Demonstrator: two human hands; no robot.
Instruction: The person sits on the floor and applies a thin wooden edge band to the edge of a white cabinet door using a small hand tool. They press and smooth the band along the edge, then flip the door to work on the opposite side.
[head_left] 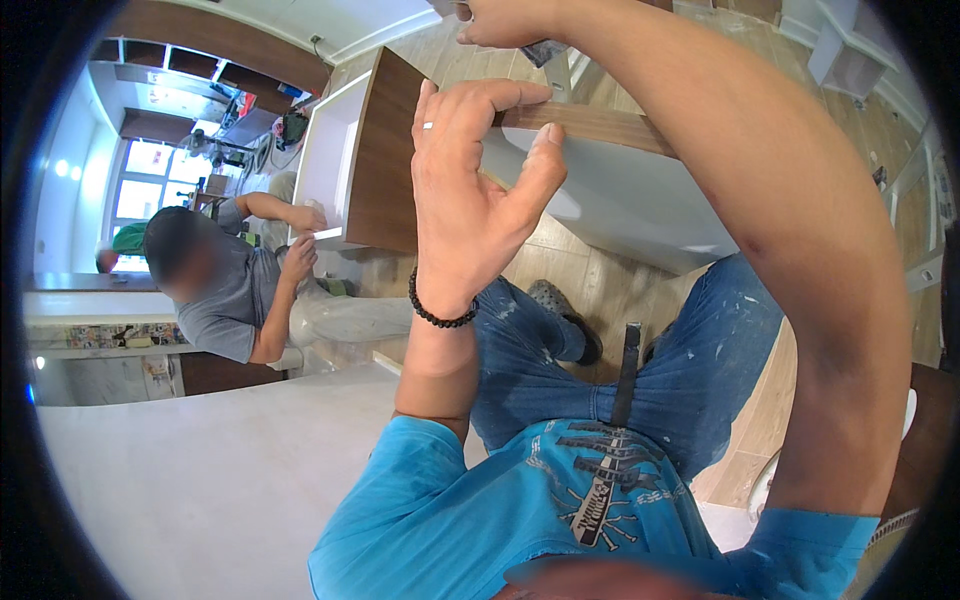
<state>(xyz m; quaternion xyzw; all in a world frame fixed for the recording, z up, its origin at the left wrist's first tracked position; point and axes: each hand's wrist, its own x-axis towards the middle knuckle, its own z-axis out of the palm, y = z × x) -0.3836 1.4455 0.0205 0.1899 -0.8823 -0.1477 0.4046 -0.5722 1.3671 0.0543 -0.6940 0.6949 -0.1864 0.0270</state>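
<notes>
My left hand [470, 185], with a ring and a black beaded bracelet, grips the top edge of a white panel [620, 205] edged in brown wood. Its thumb rests on the near side and its index finger reaches over the brown edge. My right hand [508, 22] is stretched far ahead at the top rim of the picture, partly cut off. Its fingers are curled round something grey, mostly out of sight. A small dark object [543, 52] shows just below that hand. The panel stands upright in front of my knees.
A white box-shaped cabinet [325, 170] with a brown side [385, 160] stands at left. Beside it a co-worker in a grey shirt [235, 290] has both hands at its edge. A large white board [200, 490] spreads at lower left. The floor [560, 240] is wood-look planking.
</notes>
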